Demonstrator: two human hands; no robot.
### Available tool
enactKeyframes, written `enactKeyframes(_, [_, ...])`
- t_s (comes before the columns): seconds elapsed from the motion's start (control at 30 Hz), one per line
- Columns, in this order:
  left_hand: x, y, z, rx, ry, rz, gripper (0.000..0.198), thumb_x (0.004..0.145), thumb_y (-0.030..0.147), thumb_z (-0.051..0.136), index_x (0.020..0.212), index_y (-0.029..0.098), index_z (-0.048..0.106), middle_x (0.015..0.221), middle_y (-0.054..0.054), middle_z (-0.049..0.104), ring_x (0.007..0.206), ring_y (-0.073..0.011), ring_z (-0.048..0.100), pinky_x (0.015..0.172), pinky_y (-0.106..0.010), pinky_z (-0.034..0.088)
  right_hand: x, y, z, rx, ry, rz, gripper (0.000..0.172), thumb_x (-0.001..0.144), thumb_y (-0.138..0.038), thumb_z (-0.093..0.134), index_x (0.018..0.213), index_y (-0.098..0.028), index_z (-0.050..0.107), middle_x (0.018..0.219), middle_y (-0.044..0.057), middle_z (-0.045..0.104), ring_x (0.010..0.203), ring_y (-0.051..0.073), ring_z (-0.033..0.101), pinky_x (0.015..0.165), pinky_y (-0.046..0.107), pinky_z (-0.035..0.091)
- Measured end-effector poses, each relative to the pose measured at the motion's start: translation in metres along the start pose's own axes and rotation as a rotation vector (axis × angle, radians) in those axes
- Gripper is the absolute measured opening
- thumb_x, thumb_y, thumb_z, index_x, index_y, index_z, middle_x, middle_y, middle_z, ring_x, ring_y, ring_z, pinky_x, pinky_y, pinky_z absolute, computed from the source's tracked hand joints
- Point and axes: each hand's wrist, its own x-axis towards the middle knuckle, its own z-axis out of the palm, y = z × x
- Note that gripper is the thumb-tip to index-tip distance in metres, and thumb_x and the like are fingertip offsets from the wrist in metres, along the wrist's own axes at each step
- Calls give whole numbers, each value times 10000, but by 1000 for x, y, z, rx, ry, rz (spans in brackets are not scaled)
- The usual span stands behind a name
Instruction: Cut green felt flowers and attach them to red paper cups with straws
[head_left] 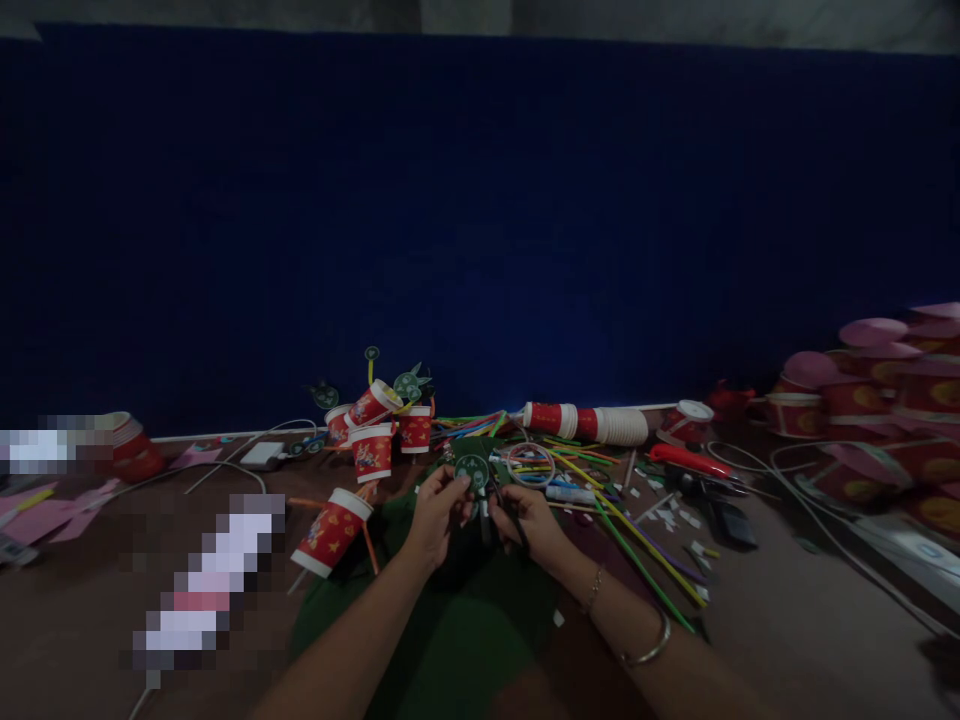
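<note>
My left hand (439, 512) is closed, its thumb and fingers pinching a round dark-green paper cutout (472, 468) with a pale printed design. Just to the right, my right hand (531, 515) is closed around dark-handled scissors (519, 528), partly hidden by the fingers. Below the cutout, between the two hands, a small pale piece shows, too dim to make out. Dark green cloth (450, 630) lies under both forearms. Nearest on the left is a tilted red paper cup (330, 532) with orange strips attached.
Red cups with green cutouts (373, 450) cluster at back left. A stack of paper cups (589, 423) lies on its side behind my hands. Colourful pipe cleaners (622, 520), paper scraps (671, 515), a red tool (690, 460) and cables lie right. Pink-topped cups (862, 400) are piled far right.
</note>
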Motion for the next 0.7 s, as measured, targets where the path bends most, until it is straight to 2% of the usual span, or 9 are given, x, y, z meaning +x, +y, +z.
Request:
enactKeyframes(0.2, [-3, 0, 5, 77, 9, -84, 312, 637, 410, 696, 712, 160, 525, 553, 20, 594, 384, -57, 479, 318, -137, 284, -1, -2, 3, 5, 14, 15, 243, 634, -366, 645, 650, -161, 516, 446, -71, 470, 337, 59, 419, 309, 168, 374])
enactKeyframes(0.47, [-5, 1, 6, 183, -40, -17, 274, 664, 374, 665, 672, 162, 492, 501, 52, 536, 340, -32, 409, 310, -130, 265, -2, 1, 2, 46, -59, 7, 273, 658, -397, 641, 695, -161, 508, 487, -64, 500, 368, 64, 451, 338, 169, 389])
enactKeyframes(0.7, [-4, 4, 5, 214, -59, -17, 269, 661, 365, 664, 660, 165, 483, 483, 61, 507, 328, -26, 372, 309, -131, 250, -2, -4, 2, 14, -39, 11, 261, 650, -390, 633, 654, -163, 505, 460, -66, 478, 356, 61, 425, 327, 170, 371])
